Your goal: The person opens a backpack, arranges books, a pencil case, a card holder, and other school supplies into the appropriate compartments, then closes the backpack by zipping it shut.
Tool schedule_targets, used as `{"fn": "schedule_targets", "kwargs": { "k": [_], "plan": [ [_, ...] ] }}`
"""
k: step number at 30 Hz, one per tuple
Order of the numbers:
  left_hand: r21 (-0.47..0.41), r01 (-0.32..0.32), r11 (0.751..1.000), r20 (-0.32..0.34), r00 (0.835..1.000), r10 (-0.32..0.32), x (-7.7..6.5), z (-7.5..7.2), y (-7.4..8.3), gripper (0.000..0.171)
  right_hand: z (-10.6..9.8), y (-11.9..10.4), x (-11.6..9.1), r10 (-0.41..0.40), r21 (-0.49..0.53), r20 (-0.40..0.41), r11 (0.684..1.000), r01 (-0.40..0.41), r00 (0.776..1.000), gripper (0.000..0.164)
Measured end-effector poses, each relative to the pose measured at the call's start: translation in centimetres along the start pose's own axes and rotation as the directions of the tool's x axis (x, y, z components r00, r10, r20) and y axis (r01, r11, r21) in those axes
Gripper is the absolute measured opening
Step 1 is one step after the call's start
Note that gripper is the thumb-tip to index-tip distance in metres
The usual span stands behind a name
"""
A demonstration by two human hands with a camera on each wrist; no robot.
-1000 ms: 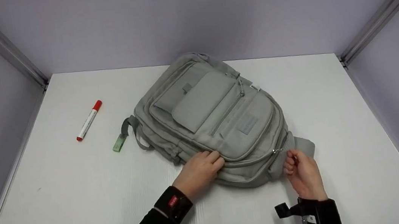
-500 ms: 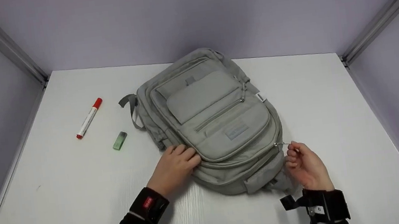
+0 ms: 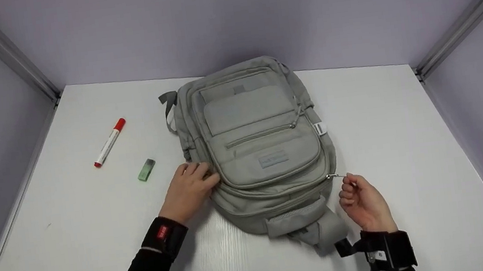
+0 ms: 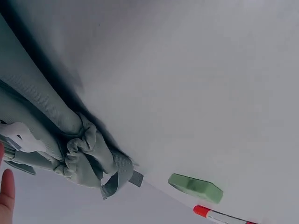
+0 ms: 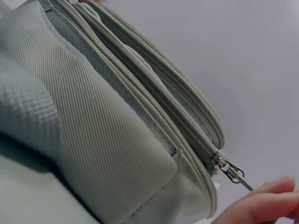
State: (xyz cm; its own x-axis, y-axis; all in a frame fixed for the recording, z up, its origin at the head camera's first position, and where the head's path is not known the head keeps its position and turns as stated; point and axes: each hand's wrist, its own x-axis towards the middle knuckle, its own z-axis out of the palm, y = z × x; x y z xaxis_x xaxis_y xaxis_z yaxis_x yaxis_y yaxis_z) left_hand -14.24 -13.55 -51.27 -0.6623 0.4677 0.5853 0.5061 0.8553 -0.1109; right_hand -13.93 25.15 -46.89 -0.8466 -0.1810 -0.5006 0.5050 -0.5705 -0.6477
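A grey backpack (image 3: 250,109) lies front side up on the white table, its top handle (image 3: 298,218) toward me. My left hand (image 3: 187,192) grips its left side, with bent fingers at the seam; only fingertips (image 4: 6,189) show in the left wrist view. At the lower right of the bag, my right hand (image 3: 365,201) pinches the cord of a metal zipper pull (image 5: 232,171) between thumb and forefinger. The cord is taut and points away from the bag. Around the curved top of the bag, the zipper track (image 5: 140,93) shows in the right wrist view.
Left of the bag lie a small green block (image 3: 146,170) with a dark end and a red-capped white marker (image 3: 110,143). Pale panels (image 3: 227,22) stand behind and on both sides of the table. A dark strap (image 3: 167,97) sticks out at the bag's far left.
The backpack has turned counterclockwise into a more upright line, its handle swinging toward me. My left hand has moved left with its side. My right hand keeps the zipper cord and has shifted slightly.
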Motion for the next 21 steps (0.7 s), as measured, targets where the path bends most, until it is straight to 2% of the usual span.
{"fn": "schedule_targets", "kwargs": {
  "k": [2, 4, 6, 8, 11, 14, 15, 16, 18, 21],
  "plan": [
    [0.009, 0.077, 0.997, 0.031, 0.997, -0.077, 0.3, -0.6, 0.7, 0.018, 0.0, 0.4, -0.1, -0.01, -0.009, 0.006, 1.0, 0.01, 1.0, 0.043],
    [-0.001, 0.163, 0.987, 0.049, 0.985, -0.163, 1.1, -1.6, 2.0, 0.018, 0.0, 0.6, -0.2, -0.021, -0.02, 0.007, 1.0, 0.021, 1.0, 0.043],
    [-0.044, 0.236, 0.971, 0.051, 0.971, -0.234, 2.1, -2.7, 3.7, 0.019, -0.1, 0.9, -0.2, -0.031, -0.043, 0.0, 0.999, 0.031, 1.0, 0.043],
    [-0.124, 0.278, 0.953, 0.035, 0.961, -0.276, 3.2, -3.5, 6.0, 0.021, -0.1, 1.0, -0.4, -0.039, -0.073, -0.01, 0.997, 0.038, 0.999, 0.041],
    [-0.193, 0.279, 0.941, 0.034, 0.96, -0.278, 4.6, -4.0, 10.0, 0.027, -0.3, 1.0, -0.6, -0.039, -0.093, -0.019, 0.995, 0.037, 0.999, 0.04],
    [-0.149, 0.28, 0.949, 0.124, 0.957, -0.263, 5.3, -3.7, 13.8, 0.034, -0.2, 1.1, -0.6, -0.035, -0.097, -0.022, 0.995, 0.033, 0.999, 0.04],
    [-0.121, 0.283, 0.951, 0.165, 0.951, -0.262, 5.4, -3.6, 14.8, 0.038, -0.2, 1.2, -0.6, -0.035, -0.097, -0.022, 0.995, 0.032, 0.999, 0.041],
    [-0.099, 0.291, 0.952, 0.222, 0.939, -0.264, 5.6, -3.4, 15.6, 0.044, -0.1, 1.2, -0.6, -0.034, -0.096, -0.02, 0.995, 0.032, 0.999, 0.041],
    [-0.049, 0.302, 0.952, 0.295, 0.915, -0.275, 5.8, -2.8, 16.7, 0.053, 0.1, 1.4, -0.5, -0.035, -0.1, -0.015, 0.994, 0.033, 0.999, 0.042],
    [0.024, 0.313, 0.95, 0.336, 0.892, -0.302, 5.9, -1.7, 17.4, 0.06, 0.2, 1.5, -0.6, -0.029, -0.095, -0.006, 0.995, 0.028, 1.0, 0.042]
  ]
}}
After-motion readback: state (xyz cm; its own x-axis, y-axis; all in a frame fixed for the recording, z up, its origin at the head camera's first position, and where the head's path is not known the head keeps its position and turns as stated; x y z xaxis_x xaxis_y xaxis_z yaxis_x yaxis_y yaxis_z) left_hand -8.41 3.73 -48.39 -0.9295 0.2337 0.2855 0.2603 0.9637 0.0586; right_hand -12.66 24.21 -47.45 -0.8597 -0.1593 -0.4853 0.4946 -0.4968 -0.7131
